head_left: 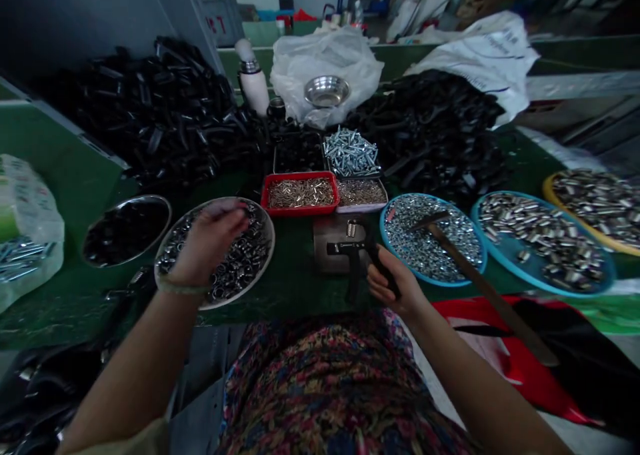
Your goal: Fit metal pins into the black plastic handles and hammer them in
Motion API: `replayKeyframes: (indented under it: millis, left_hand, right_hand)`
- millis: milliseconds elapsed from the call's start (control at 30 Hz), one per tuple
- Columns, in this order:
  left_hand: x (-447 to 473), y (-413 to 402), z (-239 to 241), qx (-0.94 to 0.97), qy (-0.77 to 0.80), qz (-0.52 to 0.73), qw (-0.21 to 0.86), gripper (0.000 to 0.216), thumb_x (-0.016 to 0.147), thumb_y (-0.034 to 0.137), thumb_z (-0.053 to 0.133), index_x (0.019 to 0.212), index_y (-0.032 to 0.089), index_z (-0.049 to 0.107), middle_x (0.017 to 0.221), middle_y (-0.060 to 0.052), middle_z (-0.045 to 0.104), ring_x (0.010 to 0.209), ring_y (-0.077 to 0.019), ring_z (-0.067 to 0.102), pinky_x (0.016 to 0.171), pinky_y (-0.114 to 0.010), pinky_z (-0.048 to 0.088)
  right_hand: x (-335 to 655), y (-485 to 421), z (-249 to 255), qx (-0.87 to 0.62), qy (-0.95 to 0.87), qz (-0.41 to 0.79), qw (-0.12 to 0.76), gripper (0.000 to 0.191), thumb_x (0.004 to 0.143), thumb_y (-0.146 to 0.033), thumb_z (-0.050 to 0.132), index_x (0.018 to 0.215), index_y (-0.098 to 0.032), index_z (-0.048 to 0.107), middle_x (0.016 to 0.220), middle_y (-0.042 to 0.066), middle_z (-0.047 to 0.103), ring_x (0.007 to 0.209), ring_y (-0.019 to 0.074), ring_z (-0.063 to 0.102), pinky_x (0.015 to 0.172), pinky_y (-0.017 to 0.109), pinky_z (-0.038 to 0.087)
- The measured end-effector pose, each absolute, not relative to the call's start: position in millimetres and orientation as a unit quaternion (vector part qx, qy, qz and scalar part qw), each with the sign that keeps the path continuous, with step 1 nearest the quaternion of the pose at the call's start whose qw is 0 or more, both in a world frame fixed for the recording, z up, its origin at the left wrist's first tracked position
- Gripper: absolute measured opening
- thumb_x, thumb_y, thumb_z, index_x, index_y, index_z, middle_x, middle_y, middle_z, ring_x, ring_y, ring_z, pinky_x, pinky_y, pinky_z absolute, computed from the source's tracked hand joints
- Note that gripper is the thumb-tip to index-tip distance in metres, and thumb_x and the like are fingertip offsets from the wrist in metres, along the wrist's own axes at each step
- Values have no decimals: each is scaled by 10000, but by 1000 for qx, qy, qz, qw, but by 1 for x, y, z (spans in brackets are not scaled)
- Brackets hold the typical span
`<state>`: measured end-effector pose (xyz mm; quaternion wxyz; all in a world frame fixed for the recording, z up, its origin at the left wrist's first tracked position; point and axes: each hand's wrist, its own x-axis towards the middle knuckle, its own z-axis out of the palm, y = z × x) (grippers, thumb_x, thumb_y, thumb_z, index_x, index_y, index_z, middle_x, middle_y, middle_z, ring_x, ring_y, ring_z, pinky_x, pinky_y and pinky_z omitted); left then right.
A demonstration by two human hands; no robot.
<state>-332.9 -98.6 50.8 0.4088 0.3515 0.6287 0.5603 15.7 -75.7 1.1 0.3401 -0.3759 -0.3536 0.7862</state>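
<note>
Floral cloth (320, 388) on the wearer's body lies nearest the camera in the head view; both forearms reach past it over a green table (295, 298).

Right hand (397, 285): closed round one handle of a black hand grip (347, 247). Location of the grip: directly in front of the body, over a metal block (325, 263). Contact between grip and block cannot be confirmed. Its other handle points towards the near table edge, and a coil spring (351, 229) shows at the far end.

Left hand (213, 235): above an oval pan (271, 245) of small dark and shiny rings, fingers drawn together. Motion blur hides the fingertips; whether they hold a part cannot be told.

Handling (judged from appearance): the grip should be light enough for one hand, stiff in the handles and springy when squeezed. Smooth black surfaces may slip slightly; breakage seems unlikely. Best hold is along the middle of one handle, as the right hand has it, with fingers clear of the spring and the joint.

Adjacent items: a red tray (300, 211) of small pins stands beyond the block. To the right, a hammer (485, 286) rests with its head over a blue tray (384, 238) of small metal parts.
</note>
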Motion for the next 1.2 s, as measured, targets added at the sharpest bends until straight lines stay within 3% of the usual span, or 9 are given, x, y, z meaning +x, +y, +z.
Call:
replayKeyframes:
  millis: [200,500,633,700,767,867,1000,1100,1200]
  left_hand:
    - [-192,-99,33,249,397,555,687,268,645,268,799,833,186,626,846,21,620,562,-24,523,528,-148,480]
    - [-178,-100,26,179,297,555,757,286,674,222,812,897,185,637,869,20,607,543,0,490,506,-110,454]
    - [-178,-94,17,202,358,545,731,361,695,214,784,1008,225,605,934,22,602,556,-8,502,499,-122,442]
    - [-184,-92,15,234,431,537,687,417,660,187,794,1024,222,594,940,23,601,537,-6,498,477,-120,424]
    - [-191,-96,16,289,489,548,614,440,651,179,789,1040,223,587,975,21,605,535,-8,506,478,-131,427]
    - [-195,-113,17,362,527,539,549,298,734,248,725,1000,194,600,903,11,632,554,-41,543,531,-171,467]
    - [-171,-138,8,397,513,446,616,285,817,326,632,1054,171,599,976,-75,682,875,-170,663,818,-305,538]
    - [-155,-142,7,393,509,551,532,417,831,338,614,1219,237,496,1283,-88,576,1219,-200,532,1045,-351,426]
    - [-185,-146,27,362,570,604,423,389,831,372,595,1187,262,484,1209,-57,610,1135,-201,584,998,-352,465]
  right_hand:
    - [9,-85,0,-282,-256,854,354,350,845,-490,586,751,-220,384,410,-129,353,268,19,164,291,129,163]
    - [18,-86,-2,-290,-256,856,344,396,824,-518,594,697,-211,379,407,-125,371,266,15,191,292,135,176]
    - [19,-84,14,-375,-366,778,347,370,843,-558,522,735,-228,396,415,-128,351,262,39,206,296,164,191]
    - [22,-85,33,-431,-519,659,333,284,853,-511,527,830,-230,496,486,-84,485,314,74,369,336,189,299]
    - [27,-86,54,-460,-681,479,309,259,872,-426,536,1045,-236,572,771,19,680,577,153,621,513,252,469]
    - [31,-89,68,-477,-804,267,234,410,909,-346,490,1299,-218,500,1098,124,683,941,267,670,759,359,508]
    - [16,-91,58,-479,-832,261,98,377,932,-326,459,1272,-179,529,896,107,722,818,263,697,716,344,511]
    - [-13,-89,56,-400,-836,334,171,416,963,-339,420,1357,-205,440,1050,86,700,946,216,672,779,307,512]
    - [-38,-53,65,-320,-887,294,158,431,973,-335,413,1380,-193,433,1052,58,694,896,153,655,751,250,506]
